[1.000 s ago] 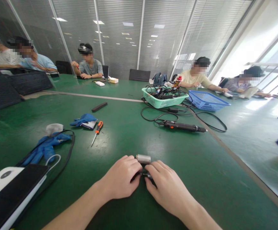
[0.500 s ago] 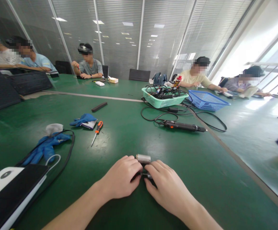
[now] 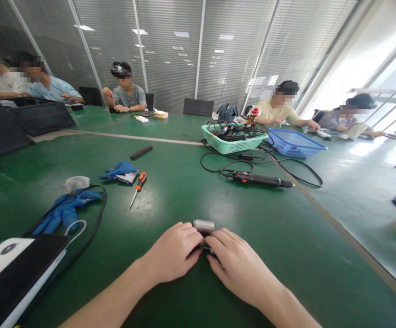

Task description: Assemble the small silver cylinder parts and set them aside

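Left hand (image 3: 175,251) and right hand (image 3: 234,262) apparently pinch a dark part (image 3: 207,249); any lettering illegible.

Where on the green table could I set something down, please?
Bare tabletop lies between the orange-handled screwdriver and the black electric screwdriver, and between the right hand and the tan seam. It is crowded around the green basket and, at left, around the blue gloves.

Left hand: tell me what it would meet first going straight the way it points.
The left hand would probably meet the right hand at its fingers, though the dark part between them might come first; depth there is unclear.
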The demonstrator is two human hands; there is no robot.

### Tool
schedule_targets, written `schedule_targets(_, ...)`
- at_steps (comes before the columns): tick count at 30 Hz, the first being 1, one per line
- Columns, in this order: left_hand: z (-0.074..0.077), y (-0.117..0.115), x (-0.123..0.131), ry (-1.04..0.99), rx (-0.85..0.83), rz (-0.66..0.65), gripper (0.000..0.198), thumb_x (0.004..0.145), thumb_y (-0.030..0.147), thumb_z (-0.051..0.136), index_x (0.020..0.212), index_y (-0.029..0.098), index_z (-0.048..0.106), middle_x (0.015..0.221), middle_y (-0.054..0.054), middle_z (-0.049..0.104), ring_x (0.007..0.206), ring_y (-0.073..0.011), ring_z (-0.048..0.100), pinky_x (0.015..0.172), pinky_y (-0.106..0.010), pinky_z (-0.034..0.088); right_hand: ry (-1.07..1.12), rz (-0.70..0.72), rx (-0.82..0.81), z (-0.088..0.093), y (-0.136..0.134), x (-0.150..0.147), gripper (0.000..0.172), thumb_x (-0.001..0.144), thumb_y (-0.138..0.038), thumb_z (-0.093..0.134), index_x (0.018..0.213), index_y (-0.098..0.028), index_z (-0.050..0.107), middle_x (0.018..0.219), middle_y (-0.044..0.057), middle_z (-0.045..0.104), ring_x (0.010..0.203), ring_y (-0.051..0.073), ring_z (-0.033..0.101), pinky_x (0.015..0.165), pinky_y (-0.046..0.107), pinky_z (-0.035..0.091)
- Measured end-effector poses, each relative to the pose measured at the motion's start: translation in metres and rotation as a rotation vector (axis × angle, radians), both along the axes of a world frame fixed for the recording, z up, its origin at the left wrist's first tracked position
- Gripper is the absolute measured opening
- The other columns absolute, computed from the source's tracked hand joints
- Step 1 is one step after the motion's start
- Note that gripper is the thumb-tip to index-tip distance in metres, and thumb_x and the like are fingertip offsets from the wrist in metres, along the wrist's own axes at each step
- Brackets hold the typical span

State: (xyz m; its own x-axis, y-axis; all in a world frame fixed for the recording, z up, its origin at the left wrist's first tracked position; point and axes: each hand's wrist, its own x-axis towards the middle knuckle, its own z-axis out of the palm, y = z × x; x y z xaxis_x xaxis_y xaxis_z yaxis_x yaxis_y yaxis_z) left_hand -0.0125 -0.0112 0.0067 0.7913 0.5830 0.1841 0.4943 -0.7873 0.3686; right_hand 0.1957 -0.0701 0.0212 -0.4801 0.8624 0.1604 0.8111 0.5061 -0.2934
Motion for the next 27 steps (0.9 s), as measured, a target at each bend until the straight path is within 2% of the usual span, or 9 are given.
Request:
schedule_targets(8, -0.003, 0.0, 0.001, -0.029, -0.011, -0.011, 0.007, 0.098, 0.018, 0.066, 0.095, 0.02, 0.06, 0.096, 0.0, 0.067, 0.094, -0.0209, 0.059, 0.083, -0.034, 0.04, -0.036, 0.013, -0.027, 0.0, 0.002, 0.004, 0.012, 0.095, -0.011, 0.062, 0.105, -0.019, 0.062, 0.103, 0.005, 0.064, 0.097, 0.026, 0.06, 0.085, 0.043, 0.052)
schedule_targets(13, -0.004, 0.001, 0.004, -0.011, 0.0, 0.103, 0.02, 0.094, 0.03, 0.075, 0.087, 0.019, 0.059, 0.091, 0.0, 0.066, 0.088, -0.0216, 0.06, 0.076, -0.034, 0.038, -0.078, 0.063, -0.033, 0.01, 0.0, 0.005, 0.014, 0.097, -0.011, 0.058, 0.106, -0.02, 0.063, 0.105, 0.006, 0.065, 0.097, 0.025, 0.06, 0.084, 0.041, 0.051)
schedule_targets(17, -0.003, 0.0, 0.002, 0.009, 0.003, 0.15, 0.024, 0.09, 0.034, 0.08, 0.088, 0.019, 0.061, 0.089, 0.0, 0.065, 0.087, -0.0221, 0.059, 0.075, -0.034, 0.038, -0.119, 0.069, -0.084, 0.018, 0.004, 0.024, 0.023, 0.098, -0.009, 0.052, 0.106, -0.025, 0.068, 0.103, 0.005, 0.065, 0.099, 0.024, 0.062, 0.085, 0.037, 0.05)
schedule_targets(19, -0.001, -0.001, 0.001, 0.016, 0.005, 0.147, 0.023, 0.09, 0.034, 0.079, 0.089, 0.02, 0.061, 0.089, 0.0, 0.065, 0.087, -0.022, 0.059, 0.075, -0.034, 0.038, -0.12, -0.017, -0.14, 0.014, 0.012, 0.046, 0.025, 0.097, -0.011, 0.052, 0.107, -0.026, 0.069, 0.103, 0.005, 0.066, 0.1, 0.023, 0.063, 0.086, 0.035, 0.05)
schedule_targets(22, 0.002, -0.002, 0.001, 0.01, 0.008, 0.127, 0.019, 0.094, 0.033, 0.074, 0.09, 0.019, 0.062, 0.091, -0.001, 0.066, 0.087, -0.0214, 0.059, 0.077, -0.035, 0.039, -0.156, -0.26, -0.189, -0.003, 0.03, 0.095, 0.027, 0.096, -0.018, 0.053, 0.112, -0.028, 0.071, 0.111, 0.006, 0.068, 0.104, 0.023, 0.065, 0.089, 0.034, 0.05)
schedule_targets(23, 0.003, -0.002, 0.001, 0.006, 0.008, 0.115, 0.018, 0.095, 0.032, 0.073, 0.09, 0.019, 0.062, 0.091, -0.001, 0.066, 0.087, -0.0212, 0.059, 0.077, -0.035, 0.039, -0.181, -0.389, -0.186, -0.01, 0.036, 0.114, 0.028, 0.095, -0.02, 0.053, 0.115, -0.029, 0.071, 0.115, 0.006, 0.068, 0.108, 0.024, 0.065, 0.091, 0.033, 0.05)
schedule_targets(24, 0.004, -0.003, 0.001, 0.002, 0.01, 0.107, 0.017, 0.095, 0.031, 0.072, 0.089, 0.019, 0.062, 0.091, -0.001, 0.066, 0.087, -0.0211, 0.059, 0.078, -0.035, 0.039, -0.208, -0.58, -0.17, -0.017, 0.04, 0.133, 0.029, 0.094, -0.022, 0.053, 0.114, -0.03, 0.073, 0.118, 0.005, 0.069, 0.111, 0.024, 0.065, 0.092, 0.033, 0.05)
schedule_targets(25, 0.005, -0.003, 0.001, -0.002, 0.01, 0.097, 0.016, 0.096, 0.03, 0.071, 0.089, 0.019, 0.062, 0.091, -0.001, 0.067, 0.087, -0.0209, 0.059, 0.078, -0.034, 0.039, -0.229, -0.697, -0.158, -0.023, 0.043, 0.152, 0.032, 0.093, -0.02, 0.05, 0.114, -0.027, 0.074, 0.12, 0.009, 0.069, 0.113, 0.028, 0.065, 0.091, 0.036, 0.05)
schedule_targets(27, 0.006, -0.003, 0.001, -0.012, 0.019, 0.088, 0.015, 0.097, 0.028, 0.069, 0.088, 0.019, 0.061, 0.09, -0.001, 0.067, 0.087, -0.0204, 0.059, 0.077, -0.034, 0.039, -0.253, -0.839, -0.154, -0.03, 0.046, 0.186, 0.039, 0.09, -0.017, 0.045, 0.114, -0.021, 0.075, 0.121, 0.015, 0.069, 0.11, 0.033, 0.068, 0.089, 0.042, 0.051)
